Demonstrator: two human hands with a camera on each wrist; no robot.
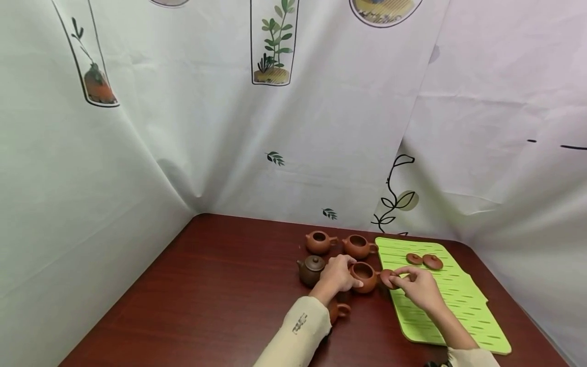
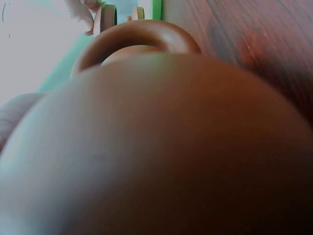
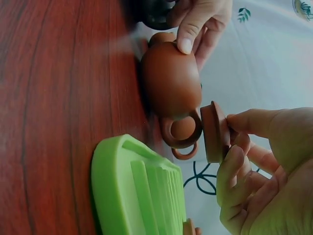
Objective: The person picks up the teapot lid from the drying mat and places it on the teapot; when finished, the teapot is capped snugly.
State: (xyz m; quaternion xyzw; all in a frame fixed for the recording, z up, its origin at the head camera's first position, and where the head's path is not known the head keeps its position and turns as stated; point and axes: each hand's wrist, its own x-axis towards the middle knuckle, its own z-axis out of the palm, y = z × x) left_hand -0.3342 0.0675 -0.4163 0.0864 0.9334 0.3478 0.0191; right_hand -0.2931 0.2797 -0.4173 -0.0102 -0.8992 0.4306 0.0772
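Observation:
My left hand (image 1: 338,275) grips the side of a reddish-brown clay teapot (image 1: 366,286), its thumb at the rim in the right wrist view. The teapot's top is uncovered, and its handle points right toward the other hand. My right hand (image 1: 418,289) pinches a round clay lid (image 3: 215,132) between thumb and fingers. The lid is held tilted on edge, just beyond the teapot's handle and apart from the opening. In the left wrist view the teapot's rounded body (image 2: 156,147) fills most of the picture.
Two uncovered clay teapots (image 1: 318,246) stand behind. A dark lidded teapot (image 1: 310,275) sits left of my left hand; another teapot (image 1: 338,310) is partly hidden under that forearm. Two lids (image 1: 432,262) lie on a green mat (image 1: 451,311) at the right. A printed cloth (image 1: 321,127) hangs behind.

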